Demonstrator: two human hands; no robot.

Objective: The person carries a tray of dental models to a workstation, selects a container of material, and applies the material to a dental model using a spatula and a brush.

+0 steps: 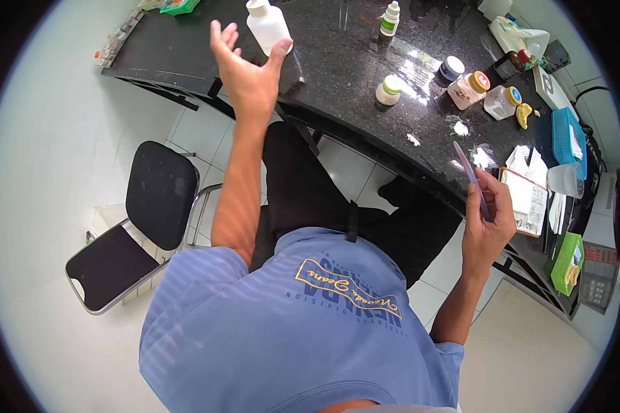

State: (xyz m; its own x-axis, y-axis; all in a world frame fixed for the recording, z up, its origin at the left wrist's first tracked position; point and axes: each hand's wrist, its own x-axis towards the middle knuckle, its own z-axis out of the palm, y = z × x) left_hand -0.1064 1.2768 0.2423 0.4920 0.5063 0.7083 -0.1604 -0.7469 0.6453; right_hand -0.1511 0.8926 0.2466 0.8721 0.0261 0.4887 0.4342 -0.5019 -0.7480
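Note:
My left hand is raised over the edge of the black stone counter, palm up and fingers spread, holding nothing. Its thumb tip is close to a white plastic bottle that stands on the counter. My right hand is closed on a thin, flat, pale spatula-like strip that points up toward the counter's edge. Small white scraps lie on the counter just beyond the strip.
Several jars and bottles stand on the counter: a green-capped white one, a dropper bottle, a blue-lidded jar, two clear jars. A blue basket, papers and a green basket are at right. A black chair stands at left.

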